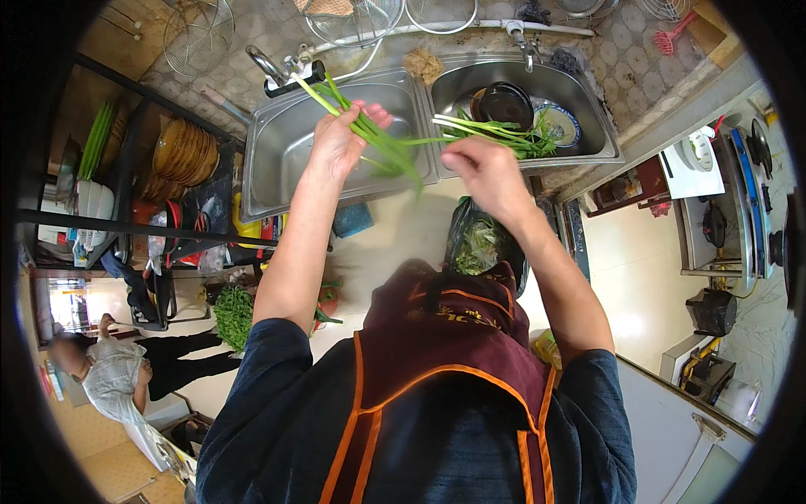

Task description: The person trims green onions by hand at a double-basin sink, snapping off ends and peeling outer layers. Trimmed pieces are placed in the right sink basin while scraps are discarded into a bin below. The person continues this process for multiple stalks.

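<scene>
My left hand (pixel 343 135) holds green onions (pixel 378 135) over the left basin of a steel double sink (pixel 255 183); their white ends point up-left and the blurred leaves hang to the right. My right hand (pixel 482 160) is at the near edge of the right basin, its fingers bent together; a thin green leaf runs from the bunch towards it, and whether the fingers pinch it I cannot tell. Beyond that hand, more green onions (pixel 497 130) lie in the right basin, beside a dark bowl (pixel 505 106) and a blue-rimmed plate (pixel 559 125).
Below the right basin stands a black bag (pixel 456 236) with plant scraps. Faucets (pixel 267 66) and wire strainers (pixel 200 38) are at the wall. A rack (pixel 126 220) with stacked bowls (pixel 186 151) is on the left; a person (pixel 119 375) stands further off, near leafy greens (pixel 234 317).
</scene>
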### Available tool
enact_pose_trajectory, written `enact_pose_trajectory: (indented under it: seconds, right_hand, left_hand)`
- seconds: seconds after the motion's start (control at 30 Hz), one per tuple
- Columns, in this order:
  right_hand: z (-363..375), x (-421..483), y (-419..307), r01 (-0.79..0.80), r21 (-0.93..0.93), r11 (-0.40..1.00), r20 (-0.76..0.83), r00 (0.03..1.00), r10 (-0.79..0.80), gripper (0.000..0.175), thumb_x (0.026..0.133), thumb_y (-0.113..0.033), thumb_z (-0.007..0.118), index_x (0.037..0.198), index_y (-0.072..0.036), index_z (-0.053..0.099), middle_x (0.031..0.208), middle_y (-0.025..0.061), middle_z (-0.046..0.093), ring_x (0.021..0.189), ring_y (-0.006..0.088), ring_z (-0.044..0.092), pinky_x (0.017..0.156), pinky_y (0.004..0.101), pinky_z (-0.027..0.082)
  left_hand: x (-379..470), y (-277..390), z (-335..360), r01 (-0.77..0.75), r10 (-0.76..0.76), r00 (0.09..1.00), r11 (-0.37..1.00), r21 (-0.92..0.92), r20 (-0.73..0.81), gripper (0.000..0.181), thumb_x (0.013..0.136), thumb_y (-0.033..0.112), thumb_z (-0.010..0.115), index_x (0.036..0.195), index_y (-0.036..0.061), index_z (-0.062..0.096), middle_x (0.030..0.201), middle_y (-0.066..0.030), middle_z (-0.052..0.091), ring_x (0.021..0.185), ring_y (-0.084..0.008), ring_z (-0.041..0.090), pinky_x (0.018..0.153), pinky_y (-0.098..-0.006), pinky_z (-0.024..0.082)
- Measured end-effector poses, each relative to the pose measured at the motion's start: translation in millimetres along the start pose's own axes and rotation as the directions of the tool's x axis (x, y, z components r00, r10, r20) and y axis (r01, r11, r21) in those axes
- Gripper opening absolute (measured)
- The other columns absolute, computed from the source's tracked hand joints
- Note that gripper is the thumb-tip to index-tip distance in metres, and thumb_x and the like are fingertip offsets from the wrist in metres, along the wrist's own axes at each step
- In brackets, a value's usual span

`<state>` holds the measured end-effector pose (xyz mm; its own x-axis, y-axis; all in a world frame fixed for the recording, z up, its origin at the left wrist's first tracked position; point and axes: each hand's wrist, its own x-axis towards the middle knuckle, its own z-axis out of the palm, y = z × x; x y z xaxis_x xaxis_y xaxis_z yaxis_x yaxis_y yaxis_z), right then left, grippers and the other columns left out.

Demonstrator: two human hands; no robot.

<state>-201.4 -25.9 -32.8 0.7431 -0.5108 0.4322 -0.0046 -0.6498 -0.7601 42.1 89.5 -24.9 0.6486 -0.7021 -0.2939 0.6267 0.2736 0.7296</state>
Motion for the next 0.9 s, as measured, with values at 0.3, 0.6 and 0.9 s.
enact_pose_trajectory:
  seconds: [0.3, 0.6, 0.9]
  right_hand:
    - [36.2, 6.6, -13.7, -0.161, 0.09, 0.983, 0.137, 0.98, 0.148, 0.013, 0.086, -0.008, 0.07, 0.095, 0.0, 0.072, 0.08, 0.0135, 0.07, 0.067, 0.0224, 0.065, 0.065, 0.0334, 0.051]
    - [47.7, 7.4, -8.5, -0.109, 0.036, 0.993, 0.056, 0.993, 0.107, 0.008, 0.086, -0.006, 0.067, 0.089, 0.0, 0.069, 0.08, 0.015, 0.069, 0.068, 0.0243, 0.066, 0.066, 0.0361, 0.053]
    - [-13.1, -48.6, -0.4, -0.338, 0.163, 0.927, -0.113, 0.927, 0.358, 0.026, 0.097, -0.02, 0.064, 0.087, 0.003, 0.066, 0.069, 0.011, 0.06, 0.06, 0.0158, 0.051, 0.058, 0.0313, 0.044]
  left_hand:
    - [-17.2, -6.7, 14.6, -0.026, 0.022, 0.997, 0.998, 0.058, 0.068, 0.016, 0.105, 0.007, 0.042, 0.112, -0.0058, 0.05, 0.104, -0.0238, 0.061, 0.099, -0.0351, 0.065, 0.1, -0.0567, 0.053]
    - [-14.0, -19.9, 7.1, -0.019, 0.02, 1.0, 0.992, 0.123, -0.007, 0.013, 0.105, 0.005, 0.043, 0.11, -0.0033, 0.051, 0.083, -0.0087, 0.054, 0.072, -0.0188, 0.053, 0.082, -0.042, 0.053]
    - [2.5, -25.6, -31.3, 0.062, -0.103, 0.969, 0.982, -0.179, -0.225, 0.012, 0.104, 0.004, 0.042, 0.107, -0.0037, 0.051, 0.077, -0.0045, 0.048, 0.065, -0.0153, 0.043, 0.077, -0.036, 0.046]
